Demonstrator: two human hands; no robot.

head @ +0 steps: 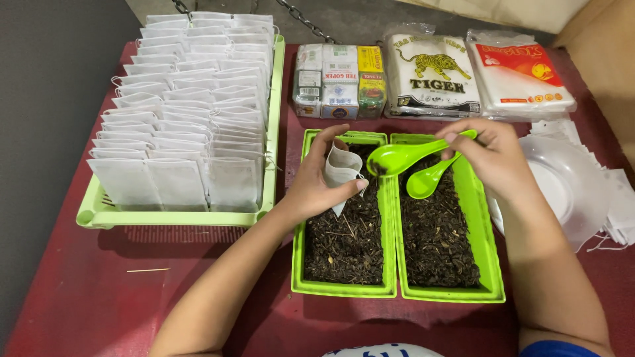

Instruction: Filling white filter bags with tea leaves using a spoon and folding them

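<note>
Left hand (311, 188) pinches a small white filter bag (340, 168) open over the left green tray (344, 287) of loose tea. Right hand (493, 158), fingers clamped on two green spoons (403, 158), hovers at its mouth. Tilt early and tea likely scatters; a slack pinch could close the bag.

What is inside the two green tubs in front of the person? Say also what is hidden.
Both green tubs hold dark dried tea leaves. A spare green spoon lies in the right one. The tub floors are covered by leaves.
</note>
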